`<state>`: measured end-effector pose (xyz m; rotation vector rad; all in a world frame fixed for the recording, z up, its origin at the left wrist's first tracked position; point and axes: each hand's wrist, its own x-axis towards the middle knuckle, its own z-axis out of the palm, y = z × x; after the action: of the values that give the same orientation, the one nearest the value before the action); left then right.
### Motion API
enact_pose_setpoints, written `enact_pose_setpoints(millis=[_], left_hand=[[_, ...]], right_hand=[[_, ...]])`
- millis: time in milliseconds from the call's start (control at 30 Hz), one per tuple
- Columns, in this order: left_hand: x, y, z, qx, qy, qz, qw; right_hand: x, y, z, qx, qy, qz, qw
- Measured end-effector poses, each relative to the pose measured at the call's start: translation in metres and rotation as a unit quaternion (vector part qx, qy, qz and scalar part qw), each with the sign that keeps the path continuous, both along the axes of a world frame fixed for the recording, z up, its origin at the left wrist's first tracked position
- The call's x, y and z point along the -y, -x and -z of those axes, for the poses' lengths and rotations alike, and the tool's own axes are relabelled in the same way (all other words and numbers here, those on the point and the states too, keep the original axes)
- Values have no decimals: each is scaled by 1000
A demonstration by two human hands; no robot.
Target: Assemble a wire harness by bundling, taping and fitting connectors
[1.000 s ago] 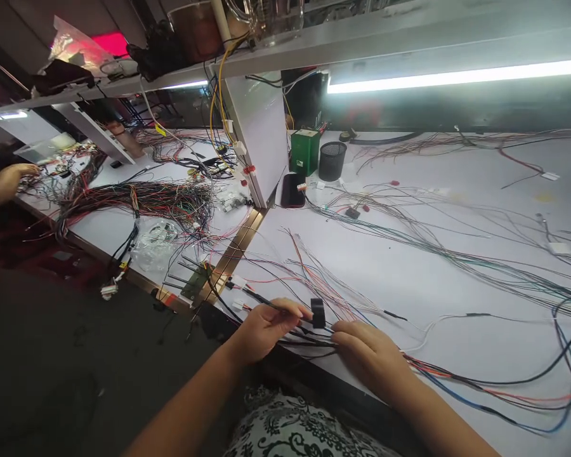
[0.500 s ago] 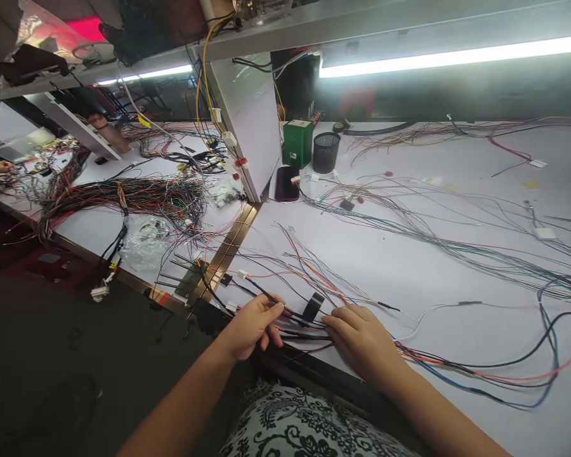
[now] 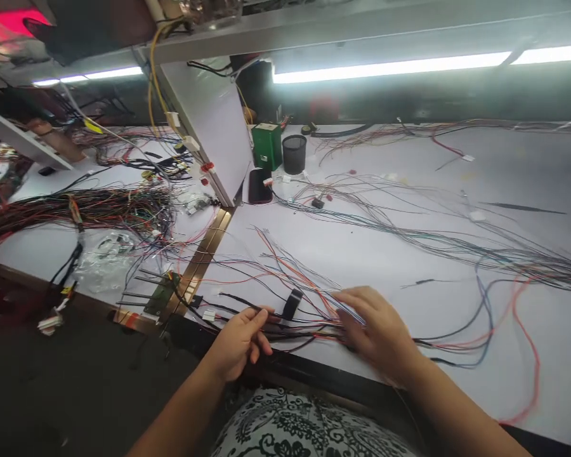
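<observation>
My left hand pinches a black sleeved cable between thumb and fingers near the table's front edge. A roll of black tape stands on edge just right of it, among the wires. My right hand is over the bundle of red, blue and black wires, its fingers apart and slightly blurred; no grip on a wire shows. White connectors lie left of my left hand. Loops of blue, black and red wire extend to the right of my right hand.
A green box, a black mesh cup and a phone stand or lie by the divider. Long thin wires cross the table behind. A large wire heap and a clear plastic bag are at left.
The view has turned right. My right hand has opened and lifted from the wires, while my left hand still pinches the cable. The wire loops at right have shifted.
</observation>
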<state>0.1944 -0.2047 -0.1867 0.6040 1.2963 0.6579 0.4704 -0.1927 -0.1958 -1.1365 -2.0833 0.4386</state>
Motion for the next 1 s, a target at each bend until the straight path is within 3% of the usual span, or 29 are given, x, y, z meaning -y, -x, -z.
enact_pose_setpoints(millis=[67,133,367,433,533,667,733,867,1000], left_hand=[[-1,-1,1,-1,0,-11,1000],[-2,-1,2,-1,-4,-8,1000],[3,-7,7,-28,-31,-40,998],[4,-9,6,-34,-45,-28,998],[3,-11,1,-27,-55,-8,998],[1,-10,-3,-4,-32,-37,999],[0,-9,-2,-19,-47,-17,999],[1,-9,1,-74,-99,55,991],[4,-10,2,-112,-113,71,985]], right_hand=[[6,-22,-5,-5,-8,68,998],[15,-37,-4,14,-4,92,996],[40,-48,35,86,13,40,995],[38,-47,36,82,5,49,995],[39,-38,23,65,-9,56,996],[53,-10,6,66,16,-40,997],[62,2,9,76,18,-72,994],[70,10,24,89,9,-62,994],[72,10,28,90,-13,-76,993]])
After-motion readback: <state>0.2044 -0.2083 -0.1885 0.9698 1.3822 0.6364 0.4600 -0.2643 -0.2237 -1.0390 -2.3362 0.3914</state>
